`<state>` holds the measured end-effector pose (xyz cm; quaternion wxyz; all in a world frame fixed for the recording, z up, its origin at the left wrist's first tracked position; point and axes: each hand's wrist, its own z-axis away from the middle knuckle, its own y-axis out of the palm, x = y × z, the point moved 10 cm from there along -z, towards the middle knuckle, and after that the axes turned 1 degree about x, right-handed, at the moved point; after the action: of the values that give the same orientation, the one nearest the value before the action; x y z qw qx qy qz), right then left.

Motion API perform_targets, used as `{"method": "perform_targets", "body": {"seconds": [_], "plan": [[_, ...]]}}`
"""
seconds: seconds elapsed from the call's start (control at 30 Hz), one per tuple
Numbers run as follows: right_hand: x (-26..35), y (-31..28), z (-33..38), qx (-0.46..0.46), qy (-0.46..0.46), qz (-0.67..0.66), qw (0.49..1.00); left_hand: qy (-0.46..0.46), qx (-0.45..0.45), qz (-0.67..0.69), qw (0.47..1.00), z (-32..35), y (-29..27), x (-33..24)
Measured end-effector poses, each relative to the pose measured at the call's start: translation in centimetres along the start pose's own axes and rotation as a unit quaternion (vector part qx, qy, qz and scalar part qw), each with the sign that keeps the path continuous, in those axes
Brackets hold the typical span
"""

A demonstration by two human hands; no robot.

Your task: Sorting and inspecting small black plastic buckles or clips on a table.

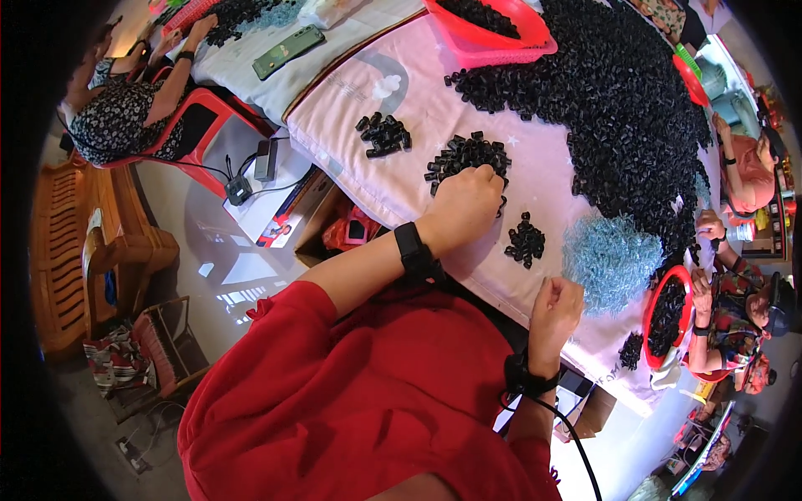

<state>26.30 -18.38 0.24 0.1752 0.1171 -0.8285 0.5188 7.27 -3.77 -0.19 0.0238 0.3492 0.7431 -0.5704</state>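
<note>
My left hand (466, 209) rests at the near edge of a pile of small black plastic cylinders (469, 155), its fingers curled down; what they hold is hidden. Close to a heap of thin, clear bluish plastic pieces (616, 260), my right hand (556, 311) is closed in a pinch. Anything between its fingertips is too small to make out. A smaller cluster of black cylinders (525, 240) lies between my two hands. Another little group of black cylinders (383, 135) sits to the left of the pile at my left hand.
A large spread of black pieces (626, 108) covers the far right of the pink cloth (451, 117). Red baskets (543, 29) stand at the back, and a red-rimmed tray (687, 292) at the right. A phone (288, 52) lies far left. Other people work around the table.
</note>
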Motion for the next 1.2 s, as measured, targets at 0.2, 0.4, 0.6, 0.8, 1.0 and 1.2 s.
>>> {"method": "perform_targets", "body": {"seconds": [0.2,0.4,0.6,0.8,1.0,1.2], "plan": [[0.2,-0.7,0.0,-0.024,-0.012,0.013,1.0,0.004,-0.007,-0.016,1.0,-0.4,-0.8,-0.5],[0.9,-2.0,-0.4,-0.048,-0.022,0.04,0.998,-0.176,0.11,0.372,0.905,1.2,0.4,1.0],[-1.0,-0.4,0.1,0.011,0.039,-0.021,0.999,-0.239,0.344,0.679,0.603,5.8,5.7,-3.5],[-1.2,-0.3,-0.1,0.027,0.06,-0.126,0.99,-0.158,0.378,0.673,0.616,6.7,7.3,-4.6],[-0.1,-0.5,-0.8,0.034,0.077,-0.198,0.977,-0.139,0.378,0.676,0.617,6.6,7.3,-4.8],[0.1,-0.1,-0.9,0.048,0.179,-0.314,0.931,-0.148,0.384,0.679,0.608,7.1,7.6,-4.8]]}}
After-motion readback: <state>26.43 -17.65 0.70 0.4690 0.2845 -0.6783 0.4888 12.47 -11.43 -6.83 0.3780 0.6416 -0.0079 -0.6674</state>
